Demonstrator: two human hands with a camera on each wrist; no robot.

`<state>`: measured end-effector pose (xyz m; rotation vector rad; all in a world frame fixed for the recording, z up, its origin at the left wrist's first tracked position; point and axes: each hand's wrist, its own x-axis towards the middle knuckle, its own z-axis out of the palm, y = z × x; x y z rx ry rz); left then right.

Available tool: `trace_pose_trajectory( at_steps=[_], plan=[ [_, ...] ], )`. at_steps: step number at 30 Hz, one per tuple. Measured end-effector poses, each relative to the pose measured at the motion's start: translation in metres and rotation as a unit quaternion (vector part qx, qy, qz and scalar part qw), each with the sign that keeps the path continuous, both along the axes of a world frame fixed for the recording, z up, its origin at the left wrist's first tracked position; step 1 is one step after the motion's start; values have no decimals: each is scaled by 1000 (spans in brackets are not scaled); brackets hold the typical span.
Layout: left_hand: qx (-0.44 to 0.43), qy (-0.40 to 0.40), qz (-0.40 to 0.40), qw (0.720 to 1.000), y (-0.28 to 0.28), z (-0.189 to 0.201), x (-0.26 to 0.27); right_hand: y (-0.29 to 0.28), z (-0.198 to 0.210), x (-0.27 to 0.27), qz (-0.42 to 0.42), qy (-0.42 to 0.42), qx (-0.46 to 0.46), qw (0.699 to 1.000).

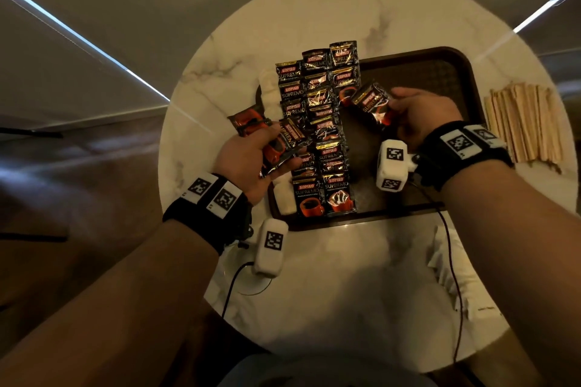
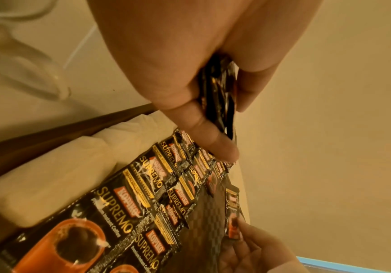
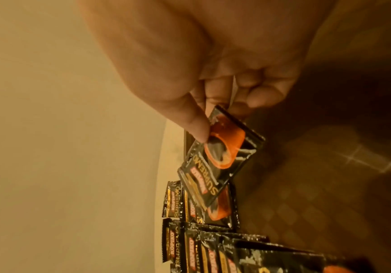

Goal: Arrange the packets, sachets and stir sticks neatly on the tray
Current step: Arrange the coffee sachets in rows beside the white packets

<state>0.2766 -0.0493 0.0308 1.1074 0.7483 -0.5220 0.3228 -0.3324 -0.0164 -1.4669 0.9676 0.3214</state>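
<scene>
Over the tray's (image 1: 465,72) bare right half, both hands grip coffee packets (image 1: 372,100).

A dark brown rectangular plastic tray (image 1: 465,72) sat on the round white marble worktop (image 1: 345,276). Black foil coffee packets (image 1: 330,148) lay in overlapping rows on its left part, white paper sachets (image 1: 284,198) along their left. Pale wooden stir sticks (image 1: 525,122) lay on the worktop, right of the tray.

Bare tray (image 1: 418,78) right of packets (image 1: 317,122)

My left hand (image 1: 248,157) curls around a bunch of glossy black coffee packets (image 1: 283,143); my right hand (image 1: 418,116) pinches one black coffee packet (image 1: 372,104), both forearms stretched forward.
</scene>
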Motion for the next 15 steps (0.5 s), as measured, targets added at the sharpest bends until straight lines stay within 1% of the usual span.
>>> trace_pose_trajectory(
  at_steps=[3, 5, 9, 12, 15],
  plan=[
    [4, 3, 24, 1000, 1, -2, -1, 8, -3, 0, 1, 5, 53, 999],
    [-1, 3, 33, 999, 0, -3, -2, 15, -4, 0, 5, -2, 42, 999],
    [-9, 11, 37, 999, -2, -2, -3, 26, -8, 5, 62, -23, -70, 995],
    [-5, 19, 41, 999, -2, -3, -5, 28, -13, 6, 103, -27, -164, 981],
    [-7, 20, 44, 999, -2, -3, -6, 28, -15, 6, 142, -38, -219, 965]
  ],
)
